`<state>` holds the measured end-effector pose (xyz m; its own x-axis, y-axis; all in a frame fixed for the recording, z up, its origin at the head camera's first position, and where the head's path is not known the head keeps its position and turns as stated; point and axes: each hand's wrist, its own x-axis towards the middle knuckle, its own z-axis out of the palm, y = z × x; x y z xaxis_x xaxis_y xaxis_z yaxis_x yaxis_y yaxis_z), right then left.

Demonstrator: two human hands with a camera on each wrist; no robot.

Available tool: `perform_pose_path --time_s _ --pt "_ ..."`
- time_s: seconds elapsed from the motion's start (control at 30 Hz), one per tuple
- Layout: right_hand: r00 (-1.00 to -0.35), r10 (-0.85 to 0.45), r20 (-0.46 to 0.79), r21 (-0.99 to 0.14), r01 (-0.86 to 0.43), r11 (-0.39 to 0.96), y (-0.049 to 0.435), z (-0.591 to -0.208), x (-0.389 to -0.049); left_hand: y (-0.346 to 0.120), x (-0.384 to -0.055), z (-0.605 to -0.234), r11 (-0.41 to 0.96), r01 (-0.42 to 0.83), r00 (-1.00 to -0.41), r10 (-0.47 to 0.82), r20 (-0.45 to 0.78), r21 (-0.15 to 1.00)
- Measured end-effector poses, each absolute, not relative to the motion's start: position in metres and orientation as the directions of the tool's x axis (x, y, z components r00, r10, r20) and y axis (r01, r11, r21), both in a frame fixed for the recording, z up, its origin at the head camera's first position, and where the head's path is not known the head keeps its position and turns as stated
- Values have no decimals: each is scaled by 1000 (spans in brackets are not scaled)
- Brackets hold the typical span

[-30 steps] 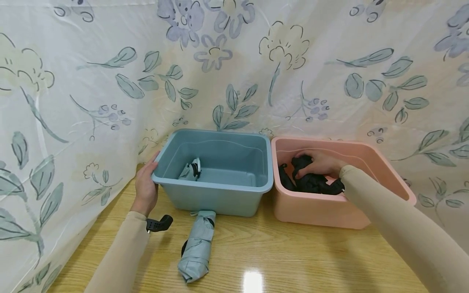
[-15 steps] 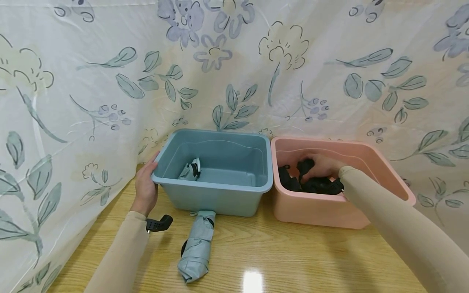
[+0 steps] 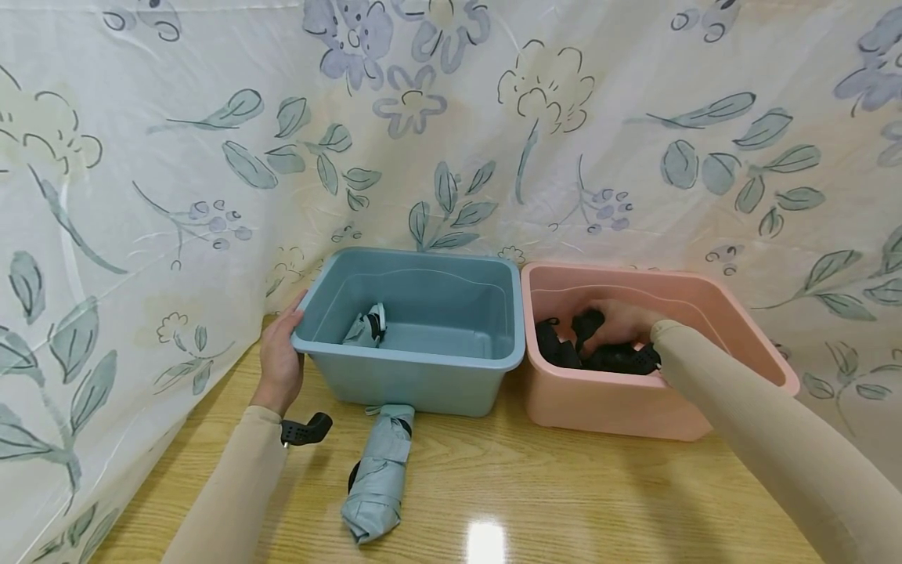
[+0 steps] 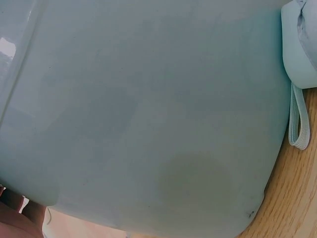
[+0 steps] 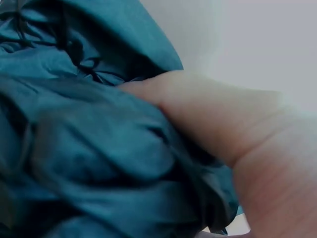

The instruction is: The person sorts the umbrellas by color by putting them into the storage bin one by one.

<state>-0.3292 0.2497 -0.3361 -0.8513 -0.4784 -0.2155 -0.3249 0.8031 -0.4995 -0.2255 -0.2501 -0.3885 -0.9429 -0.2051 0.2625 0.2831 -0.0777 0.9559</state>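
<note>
My left hand (image 3: 281, 362) holds the left side of a blue plastic bin (image 3: 409, 385), fingertips at its rim. In the left wrist view the bin's wall (image 4: 148, 99) fills most of the picture. My right hand (image 3: 620, 319) reaches down into a pink bin (image 3: 613, 411) and grips a black folding umbrella (image 3: 587, 323). The right wrist view shows the thumb pressed along its gathered dark fabric (image 5: 99, 148); the other fingers are hidden. More black fabric (image 3: 557, 348) lies beside and under that hand. A grey-blue folded umbrella (image 3: 379, 478) lies on the table before the blue bin.
Another grey-blue folded item (image 3: 365, 329) with a black band lies in the left of the blue bin. The bins stand side by side on a wooden table (image 3: 507, 478), against a floral curtain (image 3: 437, 157) that also runs down the left.
Inside the pink bin, my right hand has shifted slightly right and lower, and the black umbrella under it has turned, its end now beside the fingers. The left hand stays at the blue bin.
</note>
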Motion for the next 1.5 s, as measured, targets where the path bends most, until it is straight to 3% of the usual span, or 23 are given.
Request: perform_pose_path --time_s 0.17,0.3,0.43,0.87,1.13,1.5 --pt "-836 -484 -260 -516 -303 801 249 -334 -327 -250 -225 -389 -69 285 -941 -210 265 956" --pt "-816 -435 -381 -539 -186 821 249 -332 -325 -250 -225 -388 -69 289 -940 -211 269 955" --pt "-804 -357 -476 -491 -94 866 248 -330 -324 -250 -225 -388 -75 293 -938 -215 271 953" --pt "-803 -332 -494 -513 -39 858 248 -330 -327 -251 -224 -389 -63 277 -941 -222 257 959" --pt "-840 -284 -462 -530 5 848 249 -320 -323 -251 -225 -390 -75 294 -934 -233 270 953" --pt "-837 -381 -393 -661 -31 749 258 -296 -306 -251 -226 -391 -70 298 -934 -229 276 952"
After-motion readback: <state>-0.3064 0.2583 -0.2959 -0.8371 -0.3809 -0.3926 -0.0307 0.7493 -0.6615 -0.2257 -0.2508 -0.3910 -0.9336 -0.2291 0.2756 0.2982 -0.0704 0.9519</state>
